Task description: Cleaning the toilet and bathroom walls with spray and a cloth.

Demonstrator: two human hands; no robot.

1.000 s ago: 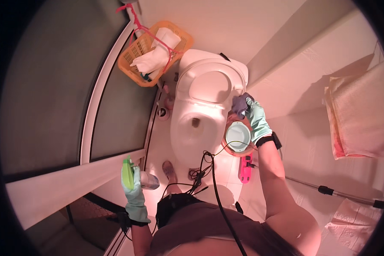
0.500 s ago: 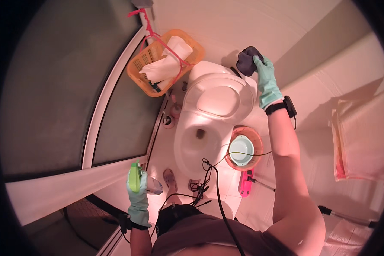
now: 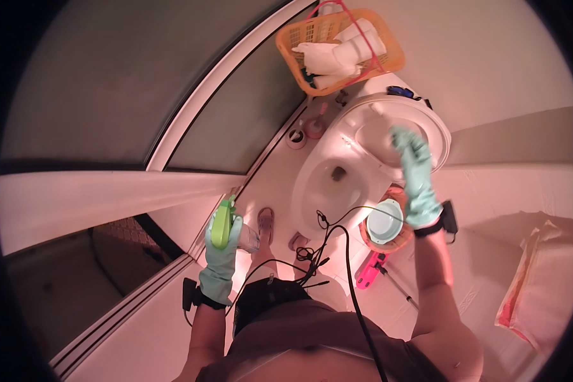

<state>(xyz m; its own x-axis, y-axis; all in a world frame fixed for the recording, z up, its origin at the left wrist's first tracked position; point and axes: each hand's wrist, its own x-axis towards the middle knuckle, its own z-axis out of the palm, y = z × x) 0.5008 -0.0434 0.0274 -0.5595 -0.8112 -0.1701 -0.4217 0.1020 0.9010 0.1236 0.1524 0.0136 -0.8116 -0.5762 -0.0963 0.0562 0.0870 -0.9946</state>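
Toilet (image 3: 353, 149), lid (image 3: 375, 135) up, stands ahead; the right hand (image 3: 415, 165) hovers over the lid, too blurred to tell its grip; the left hand (image 3: 220, 258) holds a green-topped spray bottle (image 3: 223, 224). Cleaning seems under way; the next touch likely calls for a steady reach.

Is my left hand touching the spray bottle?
Touching: the head view shows the left hand wrapped around the green-topped spray bottle, glove pressed against its top.

- Orange basket (image 3: 395, 58) holding white bundles (image 3: 337, 58), a pink strap (image 3: 372, 46) across it.
- Pale bowl (image 3: 384, 222) sitting inside an orange tub (image 3: 397, 244).
- Pink mop head (image 3: 366, 274) with its pole (image 3: 398, 287).
- Pale towel (image 3: 549, 290) with a reddish edge, far right.
- Dark panels (image 3: 95, 89) in white frames (image 3: 196, 95), left.
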